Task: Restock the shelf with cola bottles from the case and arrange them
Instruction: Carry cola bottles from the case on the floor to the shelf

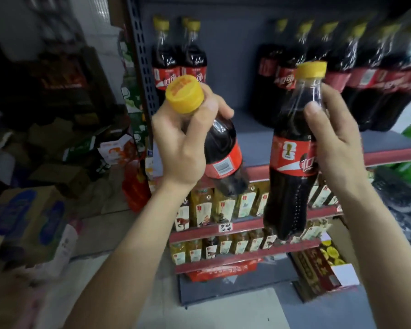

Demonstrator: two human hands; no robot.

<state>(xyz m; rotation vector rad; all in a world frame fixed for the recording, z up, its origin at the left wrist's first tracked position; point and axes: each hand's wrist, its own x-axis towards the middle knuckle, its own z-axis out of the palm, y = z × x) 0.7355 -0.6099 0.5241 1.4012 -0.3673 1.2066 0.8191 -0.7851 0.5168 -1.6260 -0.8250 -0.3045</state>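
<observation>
My left hand grips the neck of a cola bottle with a yellow cap, tilted with its cap toward me. My right hand holds a second cola bottle upright by its upper body, in front of the shelf. The grey shelf board has an open gap in its middle. Two or three cola bottles stand at its back left and a row of several cola bottles stands on the right.
Lower shelves hold rows of yellow-labelled bottles. An open case with yellow caps sits on the floor at the lower right. Cardboard boxes and clutter pile up on the left. A grey perforated upright bounds the shelf's left side.
</observation>
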